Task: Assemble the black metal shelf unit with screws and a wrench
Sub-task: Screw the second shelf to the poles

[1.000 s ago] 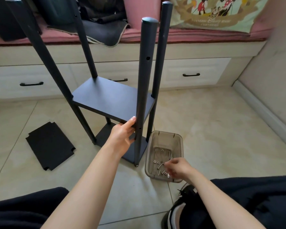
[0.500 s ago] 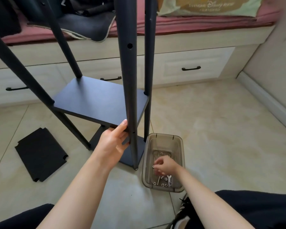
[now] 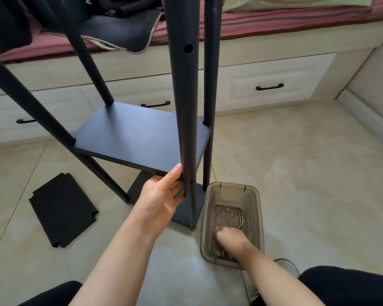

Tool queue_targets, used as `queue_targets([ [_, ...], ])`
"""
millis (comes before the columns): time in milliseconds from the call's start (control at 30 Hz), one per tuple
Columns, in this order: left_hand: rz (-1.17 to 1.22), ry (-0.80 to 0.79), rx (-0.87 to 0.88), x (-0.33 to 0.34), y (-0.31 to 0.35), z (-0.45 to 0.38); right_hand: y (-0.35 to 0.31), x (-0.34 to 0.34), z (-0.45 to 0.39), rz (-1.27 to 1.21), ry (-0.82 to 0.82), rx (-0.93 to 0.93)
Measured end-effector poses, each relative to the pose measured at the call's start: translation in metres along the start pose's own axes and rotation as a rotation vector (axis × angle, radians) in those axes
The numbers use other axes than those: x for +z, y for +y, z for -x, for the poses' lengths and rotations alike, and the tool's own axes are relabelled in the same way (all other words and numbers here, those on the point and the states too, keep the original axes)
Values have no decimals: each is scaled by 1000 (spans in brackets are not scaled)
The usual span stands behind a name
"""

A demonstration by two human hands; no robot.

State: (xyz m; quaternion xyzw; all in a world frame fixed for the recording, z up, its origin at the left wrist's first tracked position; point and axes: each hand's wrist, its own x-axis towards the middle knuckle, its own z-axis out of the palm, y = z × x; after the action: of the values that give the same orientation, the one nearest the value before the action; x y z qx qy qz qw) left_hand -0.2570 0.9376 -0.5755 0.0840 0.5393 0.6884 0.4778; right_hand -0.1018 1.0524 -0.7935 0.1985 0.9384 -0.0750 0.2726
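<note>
Left hand, frame centre: thumb up along the near front post, fingers curled under the near edge of the middle shelf panel where it meets that post. Grip is on the shelf/post joint.

Right hand, lower right of centre: knuckles up, fingers curled down into the smoky translucent plastic bin. Fingertips hidden, so can't tell if they pinch anything. Loose screws and small washers or nuts lie on the bin floor just above and below the hand.

Black shelf unit stands upright on the tile floor, centre-left of frame. Long axis vertical; posts run up out of the top edge. Four round posts visible, fanning outward toward the top in this wide-angle view. Near front post has an open screw hole facing the camera, high up. Middle panel lies flat with its long side running left-right; bottom panel sits low near the floor beneath it.

Bin touches or sits just beside the unit's right front foot.

Spare black panel with notched corners lies flat on the floor, lower left, apart from the unit.

Background top: white drawer fronts with black handles, pink cushion with dark cloth on it.
</note>
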Motion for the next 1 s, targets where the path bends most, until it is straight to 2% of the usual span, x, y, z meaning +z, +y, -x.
queue_targets([
  [167, 18, -10, 6, 0, -1, 0, 0, -1, 2, 34, -16, 24],
  [300, 35, -19, 18, 2, -2, 0, 1, -19, 11, -56, -48, 40],
  [533, 130, 7, 32, 6, -2, 0, 5, -96, 36, -179, -93, 46],
  [667, 159, 32, 45, 8, -2, 2, -5, -139, 56, -195, -57, 97],
  [767, 176, 39, 49, 9, -1, 6, -19, -169, 81, -363, 172, 140],
  [900, 218, 26, 74, 11, 0, 10, -39, -185, 122, -723, 438, 373],
  [1000, 214, 53, 61, 12, 0, 11, -60, -178, 148, -994, 699, 393],
])
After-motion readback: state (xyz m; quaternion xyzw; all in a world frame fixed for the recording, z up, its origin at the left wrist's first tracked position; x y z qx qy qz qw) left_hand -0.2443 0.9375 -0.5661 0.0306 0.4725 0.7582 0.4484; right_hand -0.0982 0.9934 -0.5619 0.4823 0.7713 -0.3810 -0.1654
